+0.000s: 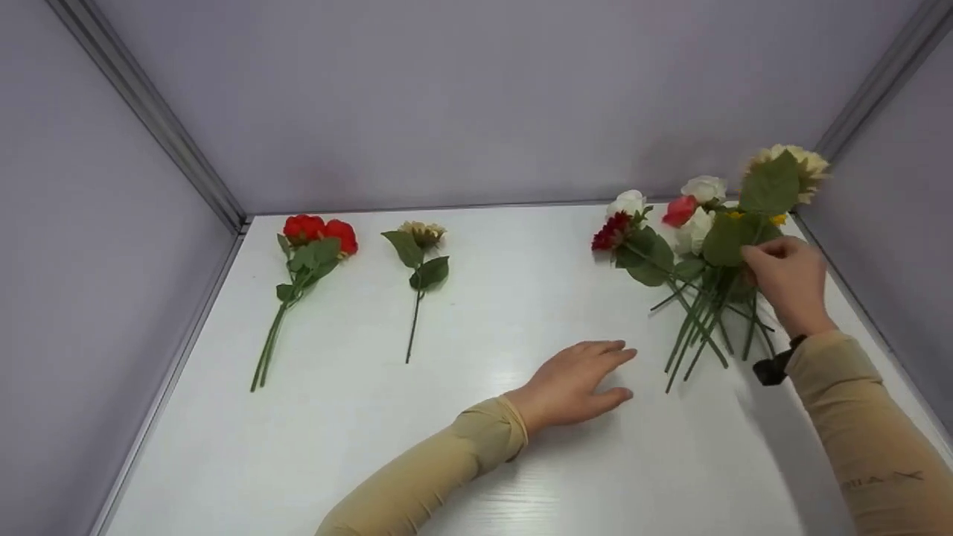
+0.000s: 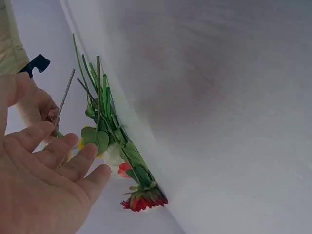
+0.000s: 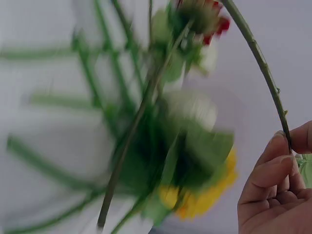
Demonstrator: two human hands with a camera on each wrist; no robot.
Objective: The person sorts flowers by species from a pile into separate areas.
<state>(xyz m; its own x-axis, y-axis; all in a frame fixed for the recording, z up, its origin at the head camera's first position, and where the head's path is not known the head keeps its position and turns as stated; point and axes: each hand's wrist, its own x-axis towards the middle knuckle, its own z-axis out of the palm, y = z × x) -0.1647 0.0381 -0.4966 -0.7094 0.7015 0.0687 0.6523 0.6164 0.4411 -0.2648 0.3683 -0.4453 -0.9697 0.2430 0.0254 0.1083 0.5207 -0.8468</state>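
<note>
Your right hand [image 1: 793,279] pinches a cream flower [image 1: 810,165] by its stem [image 3: 265,70] near the flower pile [image 1: 692,268]; your left hand [image 1: 573,381], fingers [image 2: 97,181] spread, holds nothing over the table [image 1: 491,305].

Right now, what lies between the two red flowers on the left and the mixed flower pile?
In the head view, a single cream flower lies between the red flowers and the pile; past it, bare white tabletop.

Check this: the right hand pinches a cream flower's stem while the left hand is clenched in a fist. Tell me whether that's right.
No: the left hand isn't clenched; its fingers are extended, as the head view shows. The right hand does pinch the stem of the cream flower.
</note>
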